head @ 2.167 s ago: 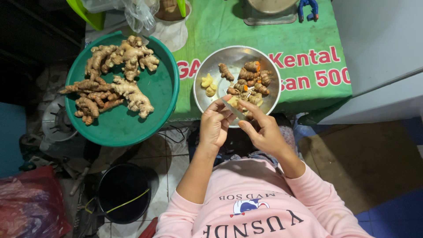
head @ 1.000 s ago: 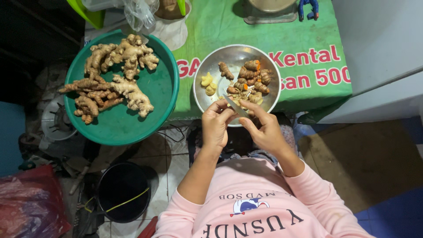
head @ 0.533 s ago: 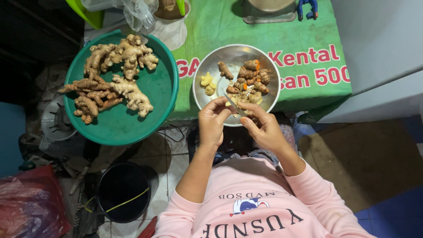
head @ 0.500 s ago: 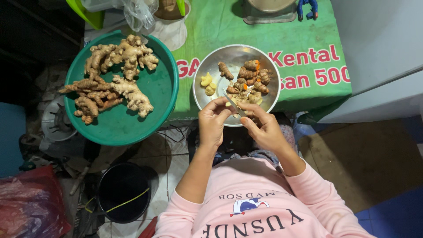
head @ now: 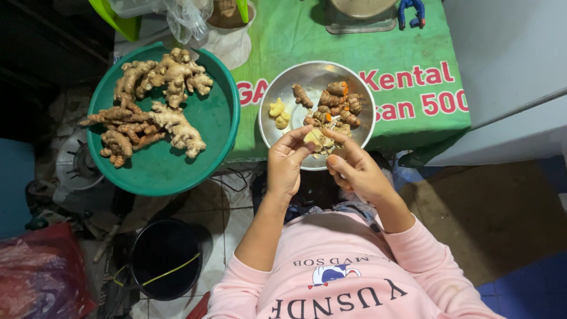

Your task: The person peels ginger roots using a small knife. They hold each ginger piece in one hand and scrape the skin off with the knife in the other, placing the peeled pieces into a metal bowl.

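My left hand [head: 287, 165] and my right hand [head: 357, 171] meet over the near rim of a round metal bowl [head: 284, 78]. Between the fingertips of both hands sits a small pale peeled piece of root [head: 313, 137]. Whether the right hand also holds a blade, I cannot tell. Inside the bowl lie several brown and orange turmeric pieces [head: 337, 104] and two pale yellow peeled bits [head: 279, 113]. The bowl rests on a green printed tablecloth [head: 407, 53].
A big green basin [head: 171, 165] at the left holds several knobbly ginger roots [head: 155, 100]. Below it stands a black bucket [head: 163, 257]. A red plastic bag [head: 41, 277] lies at the bottom left, a clear plastic bag [head: 188, 15] at the top.
Both hands stay at the bowl's near rim; the fingers shift slightly as they work on the small root piece. Nothing else has moved.
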